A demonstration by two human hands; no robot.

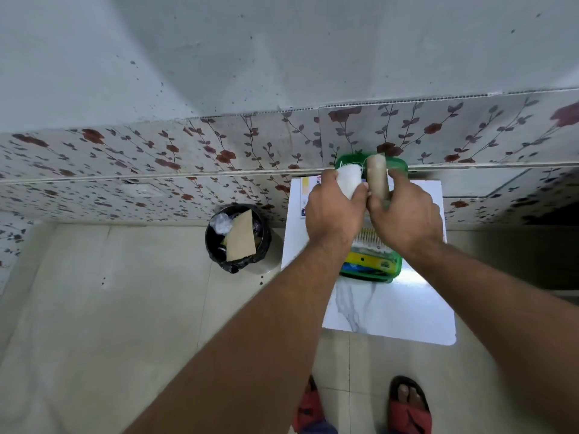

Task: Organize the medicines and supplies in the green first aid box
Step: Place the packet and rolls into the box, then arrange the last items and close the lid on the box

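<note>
1. My left hand (pixel 333 208) is wrapped tight around a white roll of gauze (pixel 350 180), fingers curled over it, holding it up above the table.
2. My right hand (pixel 407 214) is clamped on a tan bandage roll (pixel 377 177), which stands nearly upright in my fist, its rounded top poking out above my knuckles.
3. The two rolls sit side by side, just about touching, and my hands press close together at the thumbs.
4. Under my hands is the green first aid box (pixel 396 269), open on the white marble-look table (pixel 391 311); its near edge shows below my wrists.
5. Inside the box I can see a row of cotton swabs (pixel 371 239), then a yellow packet (pixel 366 260) and something blue (pixel 355 267) at the near end.
6. The green lid (pixel 351 159) stands up behind the rolls, against the flowered wall tiles.
7. A printed white carton (pixel 308 195) lies on the table to the left of the box, half hidden by my left hand.
8. Off to the left on the floor, a black-lined bin (pixel 238 238) holds a brown piece of cardboard and crumpled plastic.
9. Down below, my feet in red sandals (pixel 410 408) stand on the pale floor tiles.
</note>
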